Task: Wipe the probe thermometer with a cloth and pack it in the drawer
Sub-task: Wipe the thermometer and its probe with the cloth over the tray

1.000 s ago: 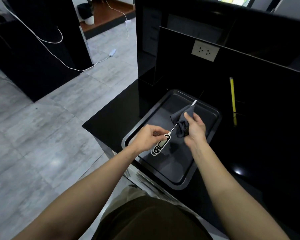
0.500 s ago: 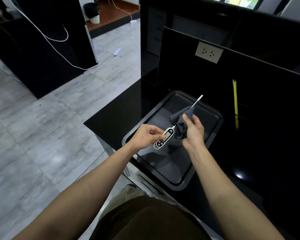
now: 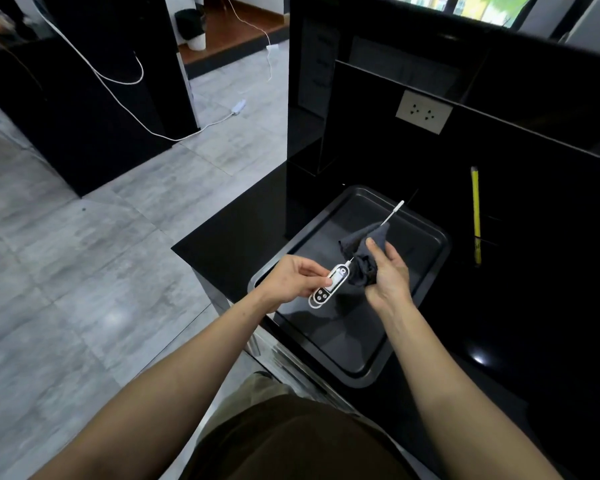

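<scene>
Floor [image 3: 66, 258]: large grey stone-look tiles, glossy, with a soft light patch. Black counter [image 3: 534, 306] with a raised back panel, also black and reflective — a bright spot of light shows near its front edge. White double socket [image 3: 424, 111] set in the back panel. Dark cabinet [image 3: 94, 98] at left; a white cable [image 3: 118, 88] hangs across it and runs onto the tiles. Beyond — a wooden floor [image 3: 236, 27] strip. Window [image 3: 465, 5] at top, daylight and greenery outside.
</scene>
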